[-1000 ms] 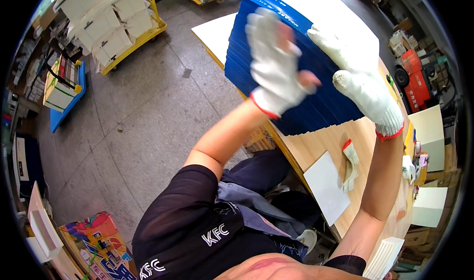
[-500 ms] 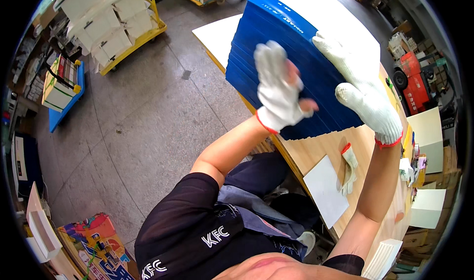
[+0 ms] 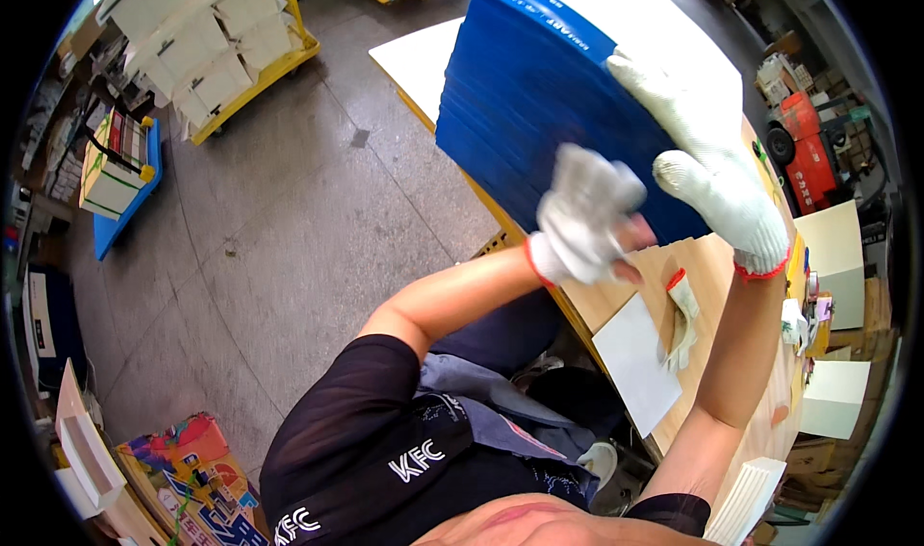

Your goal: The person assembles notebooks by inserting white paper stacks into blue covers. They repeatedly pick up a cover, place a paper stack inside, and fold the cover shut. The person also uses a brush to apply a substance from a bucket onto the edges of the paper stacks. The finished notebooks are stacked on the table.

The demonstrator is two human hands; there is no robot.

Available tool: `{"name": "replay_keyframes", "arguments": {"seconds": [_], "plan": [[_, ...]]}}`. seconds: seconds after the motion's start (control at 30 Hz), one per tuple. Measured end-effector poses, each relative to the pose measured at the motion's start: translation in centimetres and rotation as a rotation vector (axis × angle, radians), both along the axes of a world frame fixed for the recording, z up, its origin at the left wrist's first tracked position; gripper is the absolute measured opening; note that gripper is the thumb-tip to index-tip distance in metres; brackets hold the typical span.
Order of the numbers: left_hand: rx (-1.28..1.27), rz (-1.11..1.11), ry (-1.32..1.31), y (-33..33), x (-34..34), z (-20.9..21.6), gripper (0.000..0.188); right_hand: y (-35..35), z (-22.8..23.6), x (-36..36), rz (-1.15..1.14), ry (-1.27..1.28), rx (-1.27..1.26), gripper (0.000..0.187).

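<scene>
A thick stack of blue printed sheets or folders [image 3: 539, 94] stands at the far end of the table, its layered edges facing me. My right hand [image 3: 717, 176], in a white knitted glove with a red cuff, lies along the stack's right side, fingers stretched out and thumb apart. In front of the stack's lower edge is my left hand [image 3: 592, 214], blurred by motion. Its white glove leaves some fingertips bare; thumb and index finger look apart, with nothing seen between them. Whether it touches the stack I cannot tell.
On the wooden table [image 3: 717, 286] lie a spare white glove [image 3: 682, 320] and a white board [image 3: 635, 363]. White boxes [image 3: 207, 46] fill a yellow trolley [image 3: 260, 84] at the far left, near a blue dolly [image 3: 130, 204]. A red machine [image 3: 808, 152] stands at the right.
My left hand has moved down and right across the stack's face, its fingers less extended than before. My right hand stays at the stack's side.
</scene>
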State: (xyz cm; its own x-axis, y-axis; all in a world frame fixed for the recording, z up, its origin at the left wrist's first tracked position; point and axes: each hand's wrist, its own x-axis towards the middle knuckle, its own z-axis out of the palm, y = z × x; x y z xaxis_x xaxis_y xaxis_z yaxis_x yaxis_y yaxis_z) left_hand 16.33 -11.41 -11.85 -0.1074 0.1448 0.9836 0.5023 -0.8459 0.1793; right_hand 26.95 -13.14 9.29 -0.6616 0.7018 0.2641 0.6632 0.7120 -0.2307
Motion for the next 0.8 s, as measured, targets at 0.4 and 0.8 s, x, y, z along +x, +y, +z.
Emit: {"name": "replay_keyframes", "arguments": {"seconds": [0.4, 0.8], "plan": [[-0.533, 0.321, -0.313, 8.5, -8.4, -5.6, 0.069, 1.0, -1.5, 1.4, -0.061, -0.04, 0.097, 0.075], [-0.35, 0.026, -0.411, 1.3, 0.8, -9.3, 0.075, 0.8, -1.6, 1.7, 0.003, -0.067, 0.163, 0.061]]}}
